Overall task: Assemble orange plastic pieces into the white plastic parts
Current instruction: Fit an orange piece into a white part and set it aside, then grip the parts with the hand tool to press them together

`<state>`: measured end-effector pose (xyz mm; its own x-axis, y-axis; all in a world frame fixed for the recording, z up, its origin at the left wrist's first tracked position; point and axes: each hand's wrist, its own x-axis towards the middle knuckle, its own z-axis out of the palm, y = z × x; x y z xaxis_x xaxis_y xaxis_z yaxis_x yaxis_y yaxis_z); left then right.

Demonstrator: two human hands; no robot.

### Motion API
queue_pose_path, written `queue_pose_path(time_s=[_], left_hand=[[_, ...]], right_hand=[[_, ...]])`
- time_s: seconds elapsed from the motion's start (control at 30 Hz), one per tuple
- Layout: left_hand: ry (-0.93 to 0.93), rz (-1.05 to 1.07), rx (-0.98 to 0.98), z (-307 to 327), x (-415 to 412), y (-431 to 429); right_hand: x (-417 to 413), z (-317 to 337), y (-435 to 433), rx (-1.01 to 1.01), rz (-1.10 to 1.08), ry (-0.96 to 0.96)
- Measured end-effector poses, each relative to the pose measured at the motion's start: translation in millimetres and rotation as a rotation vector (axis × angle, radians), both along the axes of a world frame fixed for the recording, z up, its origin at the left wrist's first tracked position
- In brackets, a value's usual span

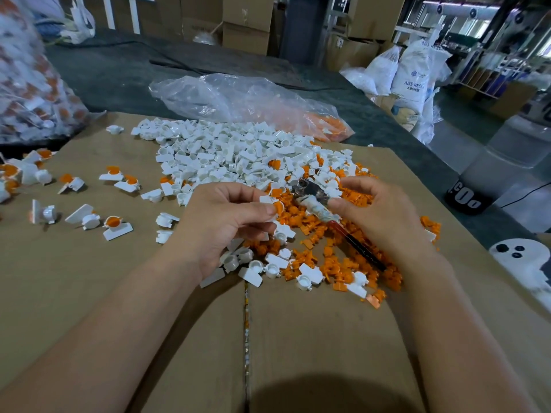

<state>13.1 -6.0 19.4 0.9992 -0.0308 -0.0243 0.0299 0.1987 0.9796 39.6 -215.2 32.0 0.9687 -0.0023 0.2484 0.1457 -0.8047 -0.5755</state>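
My left hand (222, 217) pinches a white plastic part with an orange piece (275, 205) set in it, thumb on top. My right hand (377, 214) grips a small hammer-like tool (316, 201) with a dark red handle, its metal head close to the held part. A large heap of loose white parts (226, 153) lies behind the hands. Loose orange pieces (325, 257) spread under and in front of my right hand. Several assembled white-and-orange parts (114, 225) lie scattered at the left.
Everything lies on flattened cardboard (119, 308) with a seam down the middle. A clear bag with orange pieces (247, 99) lies behind the heap. A big bag of assembled parts (29, 84) stands at far left. Sacks and boxes stand beyond the table's right edge.
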Motion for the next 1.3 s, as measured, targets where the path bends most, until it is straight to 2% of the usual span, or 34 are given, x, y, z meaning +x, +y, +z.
queue_pose_path(time_s=[0.17, 0.3, 0.53, 0.8, 0.97, 1.07, 1.3], left_hand=[[-0.001, 0.004, -0.015, -0.7, 0.8, 0.8], [-0.009, 0.001, -0.017, -1.3, 1.2, 1.3], [-0.019, -0.008, -0.022, -1.3, 0.7, 2.4], [-0.013, 0.026, 0.017, -2.6, 2.4, 1.4], [-0.024, 0.109, -0.007, -3.0, 2.5, -0.6], [-0.040, 0.153, -0.045, -2.6, 2.6, -2.2], [-0.063, 0.252, -0.193, -0.9, 4.4, -1.6]], right_hand=[[4.4, 2.2, -13.4, -0.315, -0.009, 0.399], [10.8, -6.9, -12.7, -0.440, 0.003, 0.465], [15.7, -13.1, -9.9, -0.400, -0.056, 0.362], [12.2, -8.6, -6.1, -0.470, -0.123, 0.044], [3.1, -2.7, 4.0, -0.235, 0.001, -0.167], [-4.9, -0.6, 11.8, -0.182, 0.089, -0.249], [-17.4, -1.4, 30.8, -0.222, 0.259, -0.181]])
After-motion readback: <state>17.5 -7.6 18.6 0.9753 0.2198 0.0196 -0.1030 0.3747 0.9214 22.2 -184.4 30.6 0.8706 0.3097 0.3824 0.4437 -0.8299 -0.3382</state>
